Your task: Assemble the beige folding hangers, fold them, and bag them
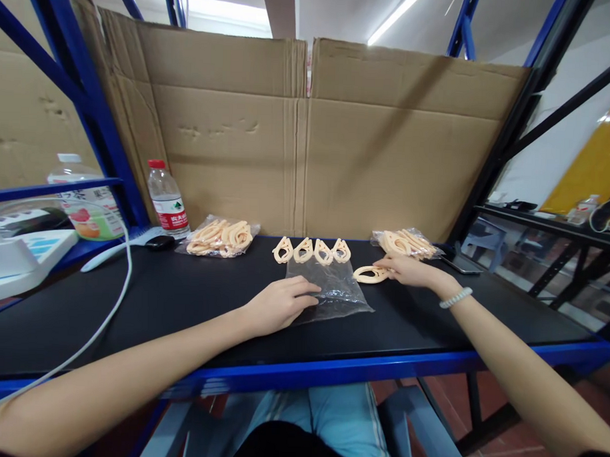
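My left hand (281, 304) rests on a clear plastic bag (335, 293) that lies flat on the black tabletop (192, 311); its fingers are stretched out over the bag's left side. To the right, my right hand (408, 270) has its fingers closed on a cream-coloured oval plastic clip (368, 275) just beside the bag. Several cream clips of the same colour stand in a row behind the bag, among them a leftmost clip (283, 250) and a rightmost clip (341, 250). Whether the bag holds anything cannot be made out; it looks flat.
Filled bags of cream clips lie at the back left (222, 237) and back right (404, 242). A red-capped water bottle (166, 200) stands at left, near a white cable (126, 282). Cardboard panels (228, 139) wall off the back. A phone (461, 264) lies at right.
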`<state>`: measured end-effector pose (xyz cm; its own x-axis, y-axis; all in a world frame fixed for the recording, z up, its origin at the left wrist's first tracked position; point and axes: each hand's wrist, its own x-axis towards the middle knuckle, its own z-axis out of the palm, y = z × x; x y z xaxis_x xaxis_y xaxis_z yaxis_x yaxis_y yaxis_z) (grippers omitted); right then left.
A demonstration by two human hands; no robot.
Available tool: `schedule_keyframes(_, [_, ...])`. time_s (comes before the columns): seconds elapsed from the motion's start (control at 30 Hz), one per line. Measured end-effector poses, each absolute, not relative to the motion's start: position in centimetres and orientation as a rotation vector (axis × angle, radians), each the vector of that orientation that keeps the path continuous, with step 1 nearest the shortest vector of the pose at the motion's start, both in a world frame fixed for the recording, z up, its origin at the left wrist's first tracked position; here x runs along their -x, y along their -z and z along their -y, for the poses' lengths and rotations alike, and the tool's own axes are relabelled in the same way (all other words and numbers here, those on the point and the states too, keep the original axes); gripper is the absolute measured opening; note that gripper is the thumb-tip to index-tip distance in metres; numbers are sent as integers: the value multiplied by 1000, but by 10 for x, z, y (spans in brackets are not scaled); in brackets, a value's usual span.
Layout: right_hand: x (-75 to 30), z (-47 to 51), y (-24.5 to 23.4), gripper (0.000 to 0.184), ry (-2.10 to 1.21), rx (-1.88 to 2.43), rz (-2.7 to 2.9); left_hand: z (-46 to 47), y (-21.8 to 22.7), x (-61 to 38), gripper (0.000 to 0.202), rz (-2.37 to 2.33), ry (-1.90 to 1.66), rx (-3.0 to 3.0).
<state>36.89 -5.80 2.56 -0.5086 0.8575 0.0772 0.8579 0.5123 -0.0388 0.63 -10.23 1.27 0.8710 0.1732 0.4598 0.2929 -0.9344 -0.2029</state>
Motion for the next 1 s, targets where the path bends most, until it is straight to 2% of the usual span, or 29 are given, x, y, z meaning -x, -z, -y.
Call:
schedule_keyframes(0.1, [-366,99,-20,43,54,1540,2560,103,-12,-8,26,375,648,2773])
schedule_keyframes(0.4, [-327,212,0,44,259,1227,2500,106,-12,-11,29,321,612,2662])
schedule_keyframes(0.73, [-316,235,27,43,692,780,2333,113,-15,-13,30,287,526,2512])
schedule_keyframes(1.0, [-296,238,-26,57,821,682,1802,117,-17,-14,29,216,501,2399])
